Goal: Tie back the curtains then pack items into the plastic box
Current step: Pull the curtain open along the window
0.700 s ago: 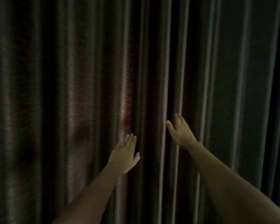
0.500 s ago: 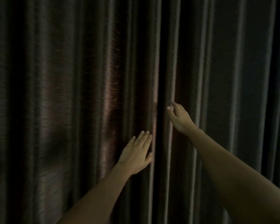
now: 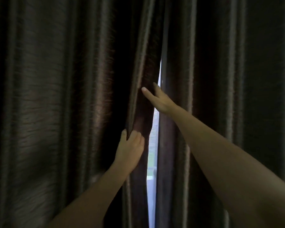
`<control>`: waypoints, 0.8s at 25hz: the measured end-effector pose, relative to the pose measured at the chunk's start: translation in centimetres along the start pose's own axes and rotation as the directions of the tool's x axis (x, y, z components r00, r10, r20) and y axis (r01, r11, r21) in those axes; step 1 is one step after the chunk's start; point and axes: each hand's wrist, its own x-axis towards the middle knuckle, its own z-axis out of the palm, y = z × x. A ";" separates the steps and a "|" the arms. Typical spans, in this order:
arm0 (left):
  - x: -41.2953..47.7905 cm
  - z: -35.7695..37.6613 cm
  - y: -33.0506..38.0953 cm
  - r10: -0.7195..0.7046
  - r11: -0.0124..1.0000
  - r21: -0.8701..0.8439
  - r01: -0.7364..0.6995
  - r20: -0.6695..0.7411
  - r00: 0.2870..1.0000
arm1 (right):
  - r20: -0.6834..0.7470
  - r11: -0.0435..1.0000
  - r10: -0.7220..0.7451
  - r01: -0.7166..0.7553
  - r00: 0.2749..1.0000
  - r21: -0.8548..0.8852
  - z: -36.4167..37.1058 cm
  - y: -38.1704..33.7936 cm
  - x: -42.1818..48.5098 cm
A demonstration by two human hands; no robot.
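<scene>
Left hand (image 3: pixel 130 148), right hand (image 3: pixel 161 100) bare; forearms (image 3: pixel 220 153) bare to frame edge; short nails showing

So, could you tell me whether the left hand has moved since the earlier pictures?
Yes. The left hand moved right, from flat on the left curtain to the gap, where it grips that curtain's edge.

The left curtain (image 3: pixel 56 112) and right curtain (image 3: pixel 237 79) are both dark brown, faintly glossy, with fine horizontal streaks — the gap (image 3: pixel 152 145) between the 2 shows white, tinged pale green.
</scene>
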 end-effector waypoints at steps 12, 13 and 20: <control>-5.5 1.3 -14.0 -0.447 0.803 0.361 0.475 -0.164 0.879 | -0.050 0.952 -0.258 0.262 0.965 0.155 13.0 -6.2 7.2; -6.1 1.1 -15.4 -0.482 0.789 0.351 0.505 -0.157 0.862 | -0.086 0.941 -0.268 0.280 0.960 0.189 14.4 -7.3 7.7; -11.2 1.1 -28.1 -0.576 0.742 0.309 0.595 -0.161 0.801 | -0.131 0.877 -0.343 0.367 0.930 0.311 25.6 -16.4 11.2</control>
